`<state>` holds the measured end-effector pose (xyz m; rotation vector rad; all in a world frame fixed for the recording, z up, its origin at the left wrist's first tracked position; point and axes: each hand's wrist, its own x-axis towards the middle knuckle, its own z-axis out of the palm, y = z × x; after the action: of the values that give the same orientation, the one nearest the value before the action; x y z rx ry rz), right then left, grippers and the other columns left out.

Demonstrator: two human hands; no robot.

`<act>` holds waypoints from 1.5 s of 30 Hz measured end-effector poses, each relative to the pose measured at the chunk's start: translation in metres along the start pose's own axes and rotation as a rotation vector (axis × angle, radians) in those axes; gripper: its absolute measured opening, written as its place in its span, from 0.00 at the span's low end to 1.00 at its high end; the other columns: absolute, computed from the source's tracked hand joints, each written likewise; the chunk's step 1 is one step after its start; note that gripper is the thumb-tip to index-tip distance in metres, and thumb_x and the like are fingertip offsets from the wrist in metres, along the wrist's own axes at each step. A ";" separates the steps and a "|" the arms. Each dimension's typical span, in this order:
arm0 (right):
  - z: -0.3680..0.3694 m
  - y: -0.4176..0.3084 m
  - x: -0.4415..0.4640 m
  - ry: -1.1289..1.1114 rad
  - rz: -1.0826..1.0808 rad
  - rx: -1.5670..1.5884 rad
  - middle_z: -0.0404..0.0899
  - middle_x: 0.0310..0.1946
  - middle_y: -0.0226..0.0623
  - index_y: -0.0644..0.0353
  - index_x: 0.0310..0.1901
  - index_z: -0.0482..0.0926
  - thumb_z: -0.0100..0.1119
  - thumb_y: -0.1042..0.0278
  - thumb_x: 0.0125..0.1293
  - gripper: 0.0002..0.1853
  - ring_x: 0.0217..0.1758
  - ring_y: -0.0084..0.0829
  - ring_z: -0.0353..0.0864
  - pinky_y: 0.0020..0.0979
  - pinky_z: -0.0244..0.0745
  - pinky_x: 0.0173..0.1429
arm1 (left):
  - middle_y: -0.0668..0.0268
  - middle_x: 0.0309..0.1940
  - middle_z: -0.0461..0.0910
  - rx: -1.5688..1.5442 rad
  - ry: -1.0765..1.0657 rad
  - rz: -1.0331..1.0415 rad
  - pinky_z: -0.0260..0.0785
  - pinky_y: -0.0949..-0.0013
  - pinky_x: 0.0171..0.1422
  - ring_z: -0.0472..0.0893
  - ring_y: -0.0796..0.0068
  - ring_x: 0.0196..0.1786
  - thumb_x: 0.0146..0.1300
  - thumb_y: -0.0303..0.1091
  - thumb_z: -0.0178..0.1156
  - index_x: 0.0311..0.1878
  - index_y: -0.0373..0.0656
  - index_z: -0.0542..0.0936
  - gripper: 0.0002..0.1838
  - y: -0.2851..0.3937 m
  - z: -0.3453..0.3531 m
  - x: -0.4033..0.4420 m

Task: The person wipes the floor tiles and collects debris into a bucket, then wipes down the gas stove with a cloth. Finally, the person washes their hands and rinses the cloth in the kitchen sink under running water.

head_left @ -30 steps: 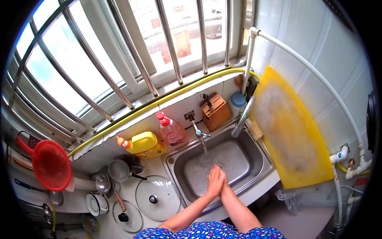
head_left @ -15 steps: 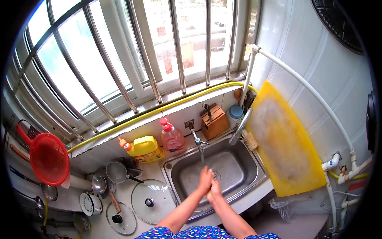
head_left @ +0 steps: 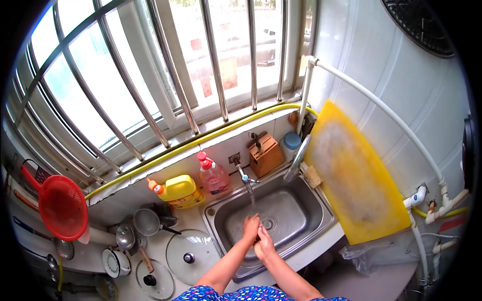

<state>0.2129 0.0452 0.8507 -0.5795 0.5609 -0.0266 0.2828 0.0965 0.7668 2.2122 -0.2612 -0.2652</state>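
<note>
Over the near left part of the steel sink, my left hand and my right hand touch each other. The fingers of the left one point up toward the tap, from which water runs down just beyond them. My right hand lies against the other's side, its fingers partly hidden and curled inward. No object shows in either hand. At the sink's back edge stand a pink soap bottle and a yellow jug.
Two glass lids lie left of the sink, near pots and a red colander. A knife block and a blue-lidded jar stand behind. On the right leans a yellow board beside white pipes.
Both hands have shifted left within the sink. From being pressed together, they have come somewhat apart at the fingers. The camera view has moved slightly.
</note>
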 end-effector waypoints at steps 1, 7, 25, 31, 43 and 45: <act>-0.001 -0.006 0.008 -0.007 -0.010 -0.001 0.71 0.54 0.32 0.55 0.62 0.66 0.45 0.60 0.72 0.19 0.56 0.29 0.72 0.34 0.69 0.58 | 0.42 0.55 0.72 -0.177 -0.074 -0.149 0.57 0.56 0.68 0.69 0.47 0.61 0.67 0.43 0.45 0.54 0.29 0.73 0.25 -0.001 0.001 0.005; -0.051 -0.017 0.044 -0.193 0.180 0.188 0.74 0.46 0.30 0.45 0.52 0.72 0.43 0.44 0.70 0.18 0.48 0.30 0.74 0.31 0.72 0.49 | 0.52 0.73 0.46 -0.187 -0.114 0.016 0.31 0.51 0.75 0.42 0.54 0.76 0.66 0.54 0.43 0.73 0.40 0.50 0.38 0.134 -0.036 -0.078; -0.008 -0.003 -0.007 0.072 -0.037 -0.078 0.64 0.63 0.40 0.61 0.67 0.60 0.50 0.61 0.70 0.27 0.65 0.29 0.64 0.32 0.62 0.65 | 0.55 0.60 0.71 -0.502 -0.002 -0.197 0.64 0.69 0.60 0.73 0.64 0.56 0.64 0.39 0.46 0.65 0.37 0.67 0.27 -0.010 0.015 0.000; -0.021 -0.045 0.026 0.270 0.068 0.011 0.61 0.66 0.40 0.63 0.67 0.58 0.52 0.57 0.69 0.30 0.67 0.31 0.61 0.29 0.58 0.68 | 0.51 0.67 0.61 -0.511 0.008 0.103 0.48 0.64 0.73 0.59 0.58 0.71 0.66 0.33 0.42 0.65 0.34 0.65 0.25 0.085 -0.004 -0.079; -0.032 -0.029 0.033 0.112 0.040 -0.108 0.58 0.67 0.39 0.61 0.69 0.54 0.53 0.52 0.68 0.35 0.70 0.29 0.56 0.31 0.51 0.72 | 0.53 0.69 0.59 -0.210 -0.048 0.299 0.42 0.60 0.75 0.54 0.54 0.72 0.68 0.38 0.43 0.68 0.36 0.61 0.27 0.074 -0.010 -0.072; -0.020 -0.039 0.024 0.147 0.095 0.012 0.59 0.67 0.38 0.61 0.69 0.55 0.50 0.51 0.69 0.34 0.70 0.29 0.57 0.31 0.51 0.72 | 0.52 0.68 0.60 -0.257 -0.007 0.173 0.43 0.61 0.75 0.55 0.55 0.72 0.70 0.41 0.42 0.68 0.36 0.61 0.27 0.093 -0.011 -0.070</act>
<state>0.2280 -0.0026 0.8453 -0.5416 0.7302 0.0172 0.2101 0.0691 0.8540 1.9221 -0.3972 -0.1999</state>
